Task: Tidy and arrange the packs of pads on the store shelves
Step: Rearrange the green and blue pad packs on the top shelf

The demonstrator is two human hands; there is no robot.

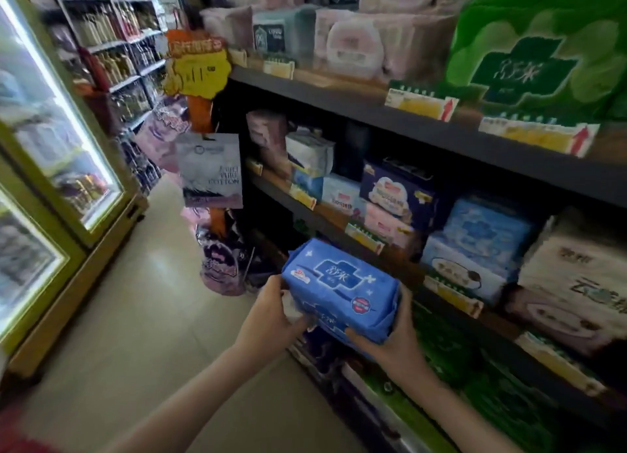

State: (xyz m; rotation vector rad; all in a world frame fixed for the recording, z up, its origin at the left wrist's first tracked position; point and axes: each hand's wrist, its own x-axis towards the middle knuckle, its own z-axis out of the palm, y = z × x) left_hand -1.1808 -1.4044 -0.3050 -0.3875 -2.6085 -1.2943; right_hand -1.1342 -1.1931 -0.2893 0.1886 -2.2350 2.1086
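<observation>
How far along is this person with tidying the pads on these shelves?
Seemingly done: the pink packs on the top shelf sit lined up. In hand: the left hand and right hand grip one blue pack, not yet placed. Left: shelving it, and the middle shelf looks unevenly stacked around the light-blue pack.

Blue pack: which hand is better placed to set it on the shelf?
Probably right. The right hand grips the blue pack at the end nearest the shelves, which stand on that side. The left hand holds the aisle-side end and would reach across.
</observation>
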